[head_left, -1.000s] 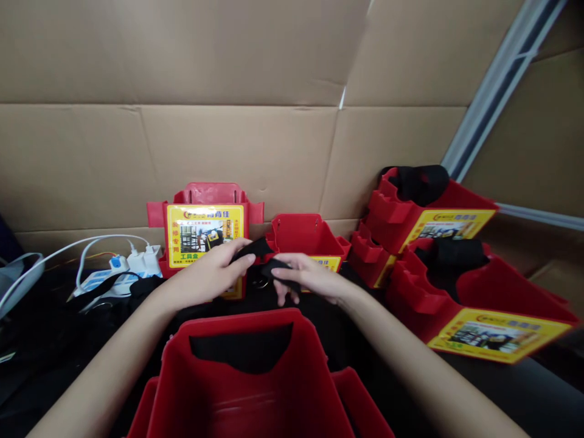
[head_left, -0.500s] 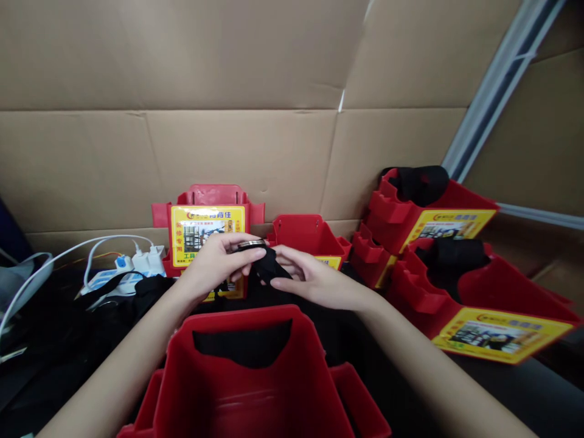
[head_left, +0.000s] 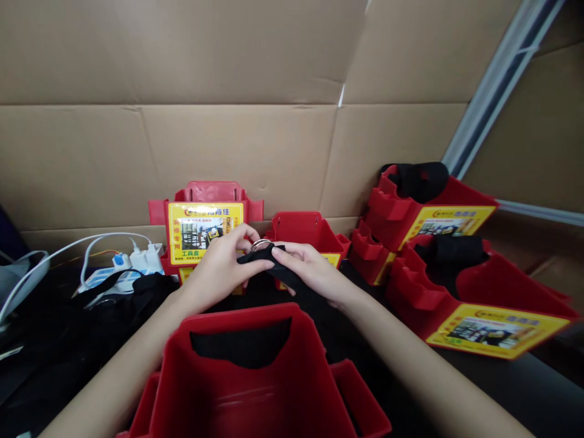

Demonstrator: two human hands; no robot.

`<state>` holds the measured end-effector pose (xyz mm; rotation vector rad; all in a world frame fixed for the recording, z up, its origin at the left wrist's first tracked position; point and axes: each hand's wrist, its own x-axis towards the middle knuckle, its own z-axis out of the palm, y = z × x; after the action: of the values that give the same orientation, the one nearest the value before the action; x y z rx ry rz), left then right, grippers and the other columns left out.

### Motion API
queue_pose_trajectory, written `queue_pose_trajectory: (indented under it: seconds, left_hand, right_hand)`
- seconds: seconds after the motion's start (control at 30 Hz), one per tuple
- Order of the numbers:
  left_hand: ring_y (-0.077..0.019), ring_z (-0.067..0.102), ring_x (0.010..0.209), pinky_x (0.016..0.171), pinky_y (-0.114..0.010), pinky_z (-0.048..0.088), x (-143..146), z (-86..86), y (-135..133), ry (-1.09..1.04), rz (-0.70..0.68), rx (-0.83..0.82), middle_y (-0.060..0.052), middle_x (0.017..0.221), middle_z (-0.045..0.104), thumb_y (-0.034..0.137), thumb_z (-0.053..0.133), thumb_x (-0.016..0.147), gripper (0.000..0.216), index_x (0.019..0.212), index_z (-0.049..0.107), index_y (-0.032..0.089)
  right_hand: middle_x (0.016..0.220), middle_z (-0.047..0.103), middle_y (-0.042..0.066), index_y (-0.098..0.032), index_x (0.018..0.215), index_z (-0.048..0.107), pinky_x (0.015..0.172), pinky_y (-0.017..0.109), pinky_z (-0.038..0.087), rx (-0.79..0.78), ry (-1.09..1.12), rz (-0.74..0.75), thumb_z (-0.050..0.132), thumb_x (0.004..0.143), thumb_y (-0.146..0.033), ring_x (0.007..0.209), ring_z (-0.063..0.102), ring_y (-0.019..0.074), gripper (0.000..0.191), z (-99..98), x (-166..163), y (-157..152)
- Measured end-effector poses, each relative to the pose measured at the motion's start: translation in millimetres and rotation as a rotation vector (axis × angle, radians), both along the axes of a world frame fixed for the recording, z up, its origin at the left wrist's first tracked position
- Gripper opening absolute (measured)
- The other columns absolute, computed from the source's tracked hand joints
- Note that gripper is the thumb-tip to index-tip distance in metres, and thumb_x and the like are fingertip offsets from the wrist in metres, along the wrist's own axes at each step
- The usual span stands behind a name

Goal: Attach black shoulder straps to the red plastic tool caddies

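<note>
Just beyond a red plastic tool box (head_left: 246, 313), my two hands meet over a black fabric strap (head_left: 262, 263). Thin metal rings (head_left: 261, 244) show at its top, between my fingertips. My left hand (head_left: 232, 255) is closed, pinching the strap beside the rings with thumb and fingers. My right hand (head_left: 308, 264) is closed on the strap from the other side, with the thumb on top. From there the strap runs down behind the near box, where its end is hidden. Black fabric also shows through the slot in that box's far wall.
Labelled red boxes (head_left: 159, 210) stand against the cardboard wall (head_left: 237, 146), with a smaller red box (head_left: 296, 228) beside them. On the right, more red boxes (head_left: 497, 280) hold rolled black straps (head_left: 458, 250). At left are a power strip (head_left: 107, 278) with white cables and dark fabric (head_left: 59, 359).
The metal rings have turned from edge-on to showing their loop. My right hand has moved in closer to the rings, and the strap lies flatter between my hands.
</note>
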<state>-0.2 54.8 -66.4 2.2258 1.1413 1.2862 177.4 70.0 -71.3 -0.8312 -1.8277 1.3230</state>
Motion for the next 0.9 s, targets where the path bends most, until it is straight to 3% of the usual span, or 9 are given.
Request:
queue_pose_trajectory:
  seconds: [0.17,0.23,0.3,0.37,0.43,0.53,0.7,0.9]
  left_hand:
    - [-0.0105,0.055,0.058,0.053,-0.021,0.041,-4.6,3.4,-2.0,0.081,0.034,0.034,0.001,0.070,0.063,0.032,0.064,0.073,0.024,0.091,0.058,0.018]
    - [-0.0101,0.054,0.057,0.053,-0.021,0.040,-5.1,4.6,-2.9,0.113,0.029,0.055,0.001,0.071,0.063,0.031,0.060,0.077,0.019,0.092,0.061,0.020]
    - [-0.0100,0.054,0.058,0.054,-0.021,0.040,-4.7,5.4,-3.6,0.147,0.036,0.084,0.000,0.074,0.064,0.029,0.056,0.079,0.015,0.089,0.063,0.020]
    - [-0.0102,0.054,0.059,0.055,-0.022,0.039,-3.7,5.4,-4.0,0.171,0.064,0.118,0.001,0.069,0.063,0.026,0.054,0.080,0.011,0.083,0.062,0.018]
    - [-0.0100,0.054,0.057,0.054,-0.022,0.039,-2.9,4.2,-3.8,0.158,0.093,0.133,0.002,0.063,0.060,0.025,0.053,0.080,0.009,0.078,0.058,0.017]
    - [-0.0091,0.055,0.051,0.050,-0.021,0.041,-3.2,0.3,-1.6,0.069,0.052,0.066,0.003,0.059,0.058,0.025,0.053,0.080,0.008,0.078,0.053,0.017]
    - [-0.0100,0.057,0.047,0.047,-0.020,0.044,-5.1,-5.4,3.9,-0.025,0.001,-0.016,0.002,0.056,0.059,0.026,0.054,0.079,0.010,0.077,0.053,0.016]
    - [-0.0131,0.059,0.073,0.066,-0.025,0.046,-4.1,-4.5,4.4,0.192,0.128,0.387,-0.003,0.078,0.066,0.016,0.054,0.078,0.007,0.072,0.059,0.016]
  right_hand:
    - [0.033,0.036,-0.009,-0.014,0.086,0.059,0.028,0.016,0.022,-0.324,0.090,0.085,0.043,0.082,-0.054,0.025,0.027,0.0037,0.043,0.5,5.3,6.8]
    - [0.032,0.035,-0.008,-0.014,0.074,0.058,0.028,0.016,0.024,-0.439,0.153,0.102,0.043,0.082,-0.053,0.025,0.026,0.0035,0.042,-1.6,6.0,9.7]
    - [0.045,0.051,-0.004,-0.014,0.073,0.058,0.038,0.014,0.037,-0.435,0.269,0.041,0.050,0.082,-0.044,0.036,0.044,0.0041,0.032,-3.7,4.6,10.0]
    - [0.068,0.064,0.000,-0.015,0.081,0.059,0.056,0.014,0.047,-0.383,0.350,-0.005,0.056,0.080,-0.033,0.061,0.060,0.0067,0.018,-4.5,1.3,7.3]
    - [0.082,0.066,0.003,-0.016,0.089,0.059,0.065,0.019,0.049,-0.366,0.368,-0.006,0.055,0.080,-0.029,0.075,0.063,0.0106,0.016,-3.6,-2.7,2.6]
    - [0.091,0.066,0.006,-0.017,0.096,0.056,0.065,0.025,0.050,-0.434,0.420,0.022,0.048,0.085,-0.030,0.082,0.064,0.0145,0.019,-0.2,-7.7,-4.5]
    - [0.091,0.066,0.005,-0.018,0.090,0.057,0.069,0.026,0.050,-0.556,0.519,0.065,0.045,0.086,-0.032,0.086,0.063,0.0145,0.019,1.0,-10.1,-7.9]
    - [0.094,0.065,0.004,-0.017,0.087,0.061,0.079,0.028,0.049,-0.521,0.602,0.033,0.049,0.084,-0.031,0.093,0.060,0.0143,0.018,-4.7,-13.1,-5.7]
